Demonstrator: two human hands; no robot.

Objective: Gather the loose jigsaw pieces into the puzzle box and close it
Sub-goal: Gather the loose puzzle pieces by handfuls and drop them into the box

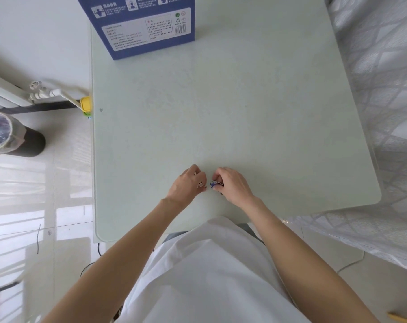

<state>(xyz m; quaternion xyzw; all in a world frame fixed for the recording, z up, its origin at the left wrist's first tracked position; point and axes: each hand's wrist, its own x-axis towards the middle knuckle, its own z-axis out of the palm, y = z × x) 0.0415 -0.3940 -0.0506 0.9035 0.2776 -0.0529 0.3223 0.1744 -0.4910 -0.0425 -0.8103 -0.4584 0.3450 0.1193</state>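
Both hands sit close together at the near edge of the pale green, smooth-topped counter (244, 101), well short of the blue cardboard puzzle box with white printed panels (142, 26), which stands at the far edge, toward the left corner. The left hand (187, 185) has its fingers (201, 177) curled in around a small cluster of dark-and-pale jigsaw pieces (200, 184); the right hand (230, 183) has its fingers curled round a blue and white jigsaw piece (213, 184), and whether more pieces lie under that palm cannot be told.

The step in hand looks like the pick-up of the last loose pieces: no others show on the counter between the hands and the box. To do it well, each hand should close fully around its pieces before lifting, since thin card pieces slip easily from a light pinch on a smooth top. Sliding them to the counter edge or cupping a palm beneath would help. Then carry both hands to the box in 1 trip. Only the printed underside or back of the box shows, so its opening is not visible; it will likely need turning or opening first, which calls for 1 free hand.
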